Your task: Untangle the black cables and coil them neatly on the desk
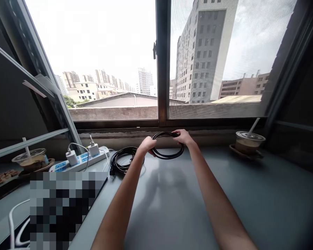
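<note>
Table [169,208] by a window [163,62], black cable coil [167,158] being held near the far edge, gripped by left hand [147,143] and right hand [182,136] at opposite sides; best kept round so kinks are avoided, tbh.

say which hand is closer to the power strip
Left. The left hand is to the right of the power strip, holding the left side of the black cable loop; the right hand is farther right, at the loop's opposite side.

The bare left hand [148,143] and bare right hand [182,136] grip opposite sides of a round coil of glossy black cable [168,157] (a second looped black cable [113,162] lies nearby) above the smooth blue-grey tabletop [169,211].
</note>
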`<act>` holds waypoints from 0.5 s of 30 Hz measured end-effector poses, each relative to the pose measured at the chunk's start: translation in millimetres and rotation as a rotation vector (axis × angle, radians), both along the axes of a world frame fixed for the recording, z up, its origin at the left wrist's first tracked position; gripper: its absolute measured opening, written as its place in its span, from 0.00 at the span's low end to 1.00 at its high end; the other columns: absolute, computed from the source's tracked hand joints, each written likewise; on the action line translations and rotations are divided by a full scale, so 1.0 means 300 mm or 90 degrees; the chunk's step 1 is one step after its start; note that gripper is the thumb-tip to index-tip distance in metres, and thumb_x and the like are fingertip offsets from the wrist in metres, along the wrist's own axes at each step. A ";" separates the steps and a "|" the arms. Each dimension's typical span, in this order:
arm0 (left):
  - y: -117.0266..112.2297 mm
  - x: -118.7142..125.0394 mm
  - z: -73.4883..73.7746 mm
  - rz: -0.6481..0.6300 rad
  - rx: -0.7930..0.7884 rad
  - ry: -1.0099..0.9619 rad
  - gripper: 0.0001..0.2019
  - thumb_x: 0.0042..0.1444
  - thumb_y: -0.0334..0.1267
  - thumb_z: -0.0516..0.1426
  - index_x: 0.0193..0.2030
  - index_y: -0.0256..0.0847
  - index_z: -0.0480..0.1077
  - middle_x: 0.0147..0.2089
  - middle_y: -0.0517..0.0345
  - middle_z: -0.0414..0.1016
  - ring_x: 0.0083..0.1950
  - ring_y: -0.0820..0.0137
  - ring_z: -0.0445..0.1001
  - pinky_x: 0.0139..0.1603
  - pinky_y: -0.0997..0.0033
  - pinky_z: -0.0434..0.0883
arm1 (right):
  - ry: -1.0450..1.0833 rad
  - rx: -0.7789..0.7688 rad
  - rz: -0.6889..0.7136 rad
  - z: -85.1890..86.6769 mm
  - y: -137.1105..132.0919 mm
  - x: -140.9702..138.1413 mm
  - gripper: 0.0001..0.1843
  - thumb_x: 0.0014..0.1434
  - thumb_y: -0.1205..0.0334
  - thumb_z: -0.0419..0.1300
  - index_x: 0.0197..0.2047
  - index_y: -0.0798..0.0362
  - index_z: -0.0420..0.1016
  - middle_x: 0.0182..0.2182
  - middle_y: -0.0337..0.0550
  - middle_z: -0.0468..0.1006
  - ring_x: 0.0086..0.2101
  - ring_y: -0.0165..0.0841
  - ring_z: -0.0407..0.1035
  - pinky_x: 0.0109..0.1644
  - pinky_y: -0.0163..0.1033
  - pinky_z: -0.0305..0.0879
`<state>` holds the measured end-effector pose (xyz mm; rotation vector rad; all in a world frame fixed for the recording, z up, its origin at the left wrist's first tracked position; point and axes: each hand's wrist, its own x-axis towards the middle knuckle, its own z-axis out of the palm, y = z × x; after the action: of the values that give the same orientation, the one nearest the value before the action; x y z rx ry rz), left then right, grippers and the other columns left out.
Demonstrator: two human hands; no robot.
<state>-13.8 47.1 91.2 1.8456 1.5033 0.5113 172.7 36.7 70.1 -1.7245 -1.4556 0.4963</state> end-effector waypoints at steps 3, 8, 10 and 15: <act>0.003 0.007 -0.046 0.011 -0.011 0.087 0.09 0.48 0.29 0.54 0.36 0.27 0.69 0.19 0.53 0.68 0.21 0.61 0.74 0.22 0.70 0.70 | -0.023 -0.108 0.020 -0.059 0.022 0.014 0.16 0.55 0.66 0.61 0.48 0.56 0.69 0.40 0.45 0.73 0.31 0.29 0.70 0.33 0.35 0.70; -0.008 0.035 -0.102 0.017 -0.015 0.203 0.09 0.42 0.24 0.56 0.33 0.27 0.71 0.27 0.42 0.75 0.26 0.56 0.76 0.24 0.68 0.71 | -0.072 -0.233 0.043 -0.129 0.040 0.014 0.15 0.61 0.60 0.56 0.49 0.57 0.67 0.44 0.46 0.70 0.40 0.33 0.68 0.42 0.43 0.69; -0.008 0.045 -0.112 0.022 -0.004 0.232 0.11 0.40 0.24 0.58 0.34 0.29 0.72 0.33 0.39 0.76 0.29 0.55 0.77 0.26 0.67 0.72 | -0.085 -0.260 0.052 -0.138 0.039 0.010 0.15 0.60 0.60 0.56 0.50 0.56 0.67 0.46 0.47 0.69 0.42 0.34 0.68 0.43 0.44 0.69; -0.009 0.053 -0.099 0.009 0.007 0.271 0.16 0.38 0.24 0.60 0.39 0.31 0.72 0.41 0.33 0.75 0.32 0.53 0.77 0.26 0.65 0.72 | -0.113 -0.286 0.038 -0.122 0.024 -0.005 0.14 0.61 0.60 0.56 0.49 0.56 0.68 0.46 0.46 0.69 0.42 0.34 0.67 0.45 0.44 0.68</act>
<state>2.0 44.4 61.5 2.0422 1.7866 0.1338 171.1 43.7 33.6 -2.1233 -1.6117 0.7630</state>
